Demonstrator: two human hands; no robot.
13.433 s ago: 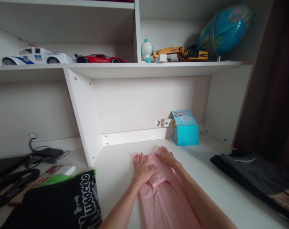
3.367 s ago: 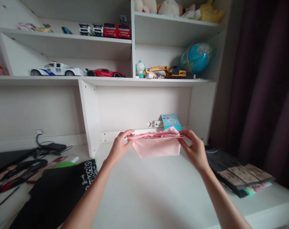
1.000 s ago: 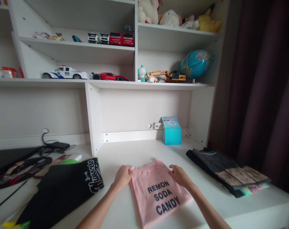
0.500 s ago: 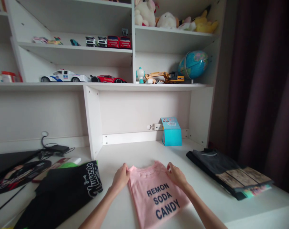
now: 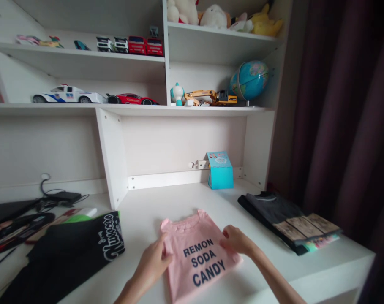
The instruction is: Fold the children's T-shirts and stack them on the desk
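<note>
Pink shirt (image 5: pixel 200 257), left hand (image 5: pixel 151 265), right hand (image 5: pixel 236 243) seemingly pinching edges, dark stack (image 5: pixel 285 214) rightward

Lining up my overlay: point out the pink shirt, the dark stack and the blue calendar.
pink shirt (image 5: pixel 187 228), head view, plain fabric above the lettering
dark stack (image 5: pixel 269 207), head view, top garment's dark cloth
blue calendar (image 5: pixel 221 180), head view, its front face
</note>
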